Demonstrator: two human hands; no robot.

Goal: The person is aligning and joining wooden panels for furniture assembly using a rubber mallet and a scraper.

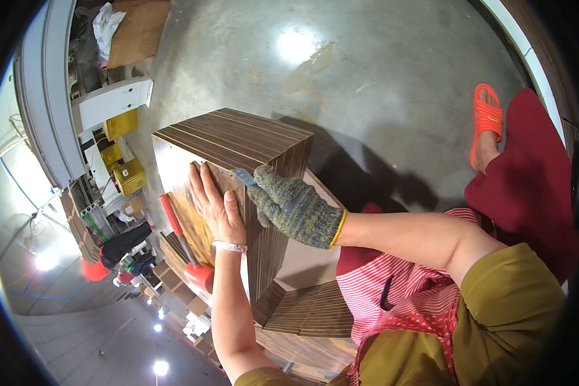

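A tall stack of dark brown wood-grain panels [235,135] stands in front of me, its many edges showing as stripes. My left hand [217,209], bare, lies flat on the glossy face of the top panel [196,199] with its fingers stretched out. A grey-green knitted glove with a yellow cuff covers my right hand [296,209]. It is closed around a small flat metal blade [243,177], which reaches the panel's edge near my left fingertips. Any handle on the blade is hidden in the glove. A red-handled tool with a metal shaft [172,217] lies on the panel beside my left hand.
More striped panels [309,312] are stacked close to my body. Yellow bins [130,177] and a white board [112,103] are at the left, with cardboard [137,32] on the far floor. A foot in an orange sandal [487,122] rests at the right. A person in dark clothing [125,244] is in the background.
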